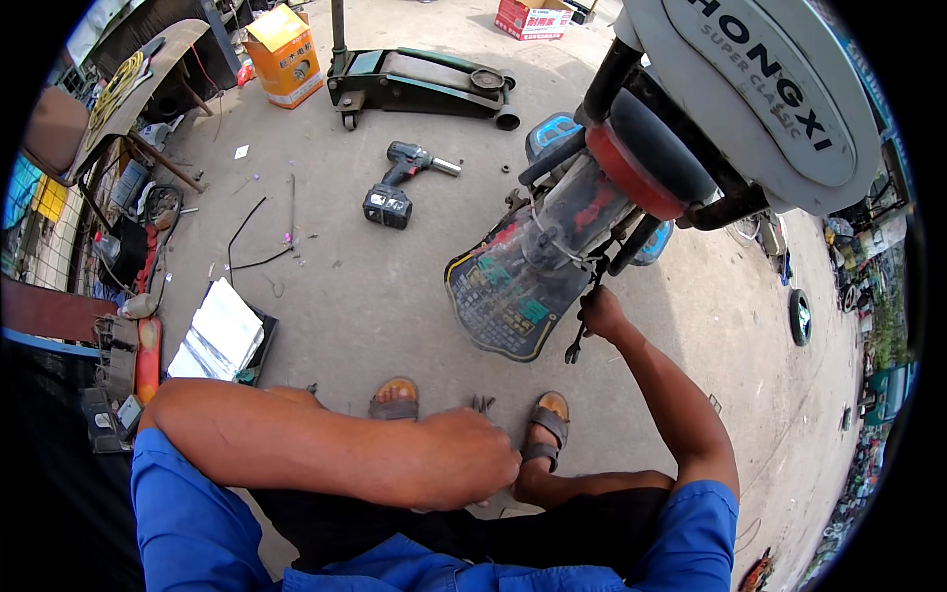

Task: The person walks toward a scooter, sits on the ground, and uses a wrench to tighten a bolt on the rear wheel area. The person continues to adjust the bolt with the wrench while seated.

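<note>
My right hand (pixel 604 314) is closed around a dark open-ended wrench (pixel 573 349). Its lower jaw hangs below my fist, and its upper end reaches the underside of a scooter or motorbike tail, where the contact is hidden. Beside that hand is the clear rear mudguard (pixel 513 286) with a patterned flap and dark edge. Above it sit a red tail light (pixel 631 168) and black rack tubes. My left hand (pixel 469 459) is curled into a fist over my lap, back upward; nothing shows sticking out of it.
A cordless impact wrench (pixel 400 178) lies on the concrete ahead. Beyond it stand a floor jack (pixel 424 84) and an orange box (pixel 283 57). White papers (pixel 219 335) lie at left. A small metal tool (pixel 482 405) rests between my sandals. A large white top case (pixel 769 99) overhangs at upper right.
</note>
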Available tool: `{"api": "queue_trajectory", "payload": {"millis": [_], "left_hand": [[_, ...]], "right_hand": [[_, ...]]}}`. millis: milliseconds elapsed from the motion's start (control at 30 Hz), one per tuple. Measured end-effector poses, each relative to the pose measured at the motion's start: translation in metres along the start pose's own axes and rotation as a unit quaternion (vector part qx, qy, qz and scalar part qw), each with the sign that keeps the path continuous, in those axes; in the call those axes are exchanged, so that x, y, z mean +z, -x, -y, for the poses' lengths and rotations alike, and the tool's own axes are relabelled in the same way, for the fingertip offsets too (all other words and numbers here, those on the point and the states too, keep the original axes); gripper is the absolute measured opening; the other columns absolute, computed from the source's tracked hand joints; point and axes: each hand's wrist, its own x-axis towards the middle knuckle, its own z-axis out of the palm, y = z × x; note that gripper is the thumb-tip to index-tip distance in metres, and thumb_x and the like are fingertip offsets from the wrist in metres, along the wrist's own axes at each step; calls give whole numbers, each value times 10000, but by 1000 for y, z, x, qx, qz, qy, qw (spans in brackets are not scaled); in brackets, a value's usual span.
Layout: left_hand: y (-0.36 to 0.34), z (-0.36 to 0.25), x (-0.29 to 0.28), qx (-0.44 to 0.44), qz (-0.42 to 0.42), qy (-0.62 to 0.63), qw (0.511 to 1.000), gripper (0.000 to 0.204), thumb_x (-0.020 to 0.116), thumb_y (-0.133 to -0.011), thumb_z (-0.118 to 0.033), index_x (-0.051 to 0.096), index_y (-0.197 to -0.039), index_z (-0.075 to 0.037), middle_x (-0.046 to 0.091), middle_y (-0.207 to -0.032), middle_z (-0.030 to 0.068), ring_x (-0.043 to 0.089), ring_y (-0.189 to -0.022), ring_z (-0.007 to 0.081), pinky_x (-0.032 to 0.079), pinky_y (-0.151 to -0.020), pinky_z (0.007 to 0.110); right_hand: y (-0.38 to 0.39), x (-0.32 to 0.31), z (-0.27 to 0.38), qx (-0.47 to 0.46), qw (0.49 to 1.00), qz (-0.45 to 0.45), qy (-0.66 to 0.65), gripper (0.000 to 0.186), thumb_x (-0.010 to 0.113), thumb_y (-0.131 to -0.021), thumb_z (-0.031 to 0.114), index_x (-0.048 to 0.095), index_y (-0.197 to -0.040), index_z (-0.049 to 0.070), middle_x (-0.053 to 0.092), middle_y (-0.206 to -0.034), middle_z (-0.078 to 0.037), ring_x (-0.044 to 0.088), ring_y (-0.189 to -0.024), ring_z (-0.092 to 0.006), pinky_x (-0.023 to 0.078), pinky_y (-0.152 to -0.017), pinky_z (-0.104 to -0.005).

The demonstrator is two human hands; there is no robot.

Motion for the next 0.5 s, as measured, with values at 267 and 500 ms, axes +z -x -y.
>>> {"api": "queue_trajectory", "payload": {"millis": [267,500], "left_hand": [[2,0,2,-7,-1,0,1000,430,703,-783,-268,543,-1023,51,613,-898,205,638,-849,362,510,-687,450],[1,0,-1,9,-5,-1,1000,442,699,-792,-273,541,-1036,59,611,-897,215,639,-842,369,511,-687,449]], "right_hand": [[31,-34,1,99,957,-45,-268,232,544,-806,149,567,-669,-38,566,-571,-144,540,-440,-275,458,-454,-374],[46,-107,20,181,853,32,-488,181,529,-888,134,591,-839,-29,492,-584,-14,429,-467,-106,329,-408,-278]]}}
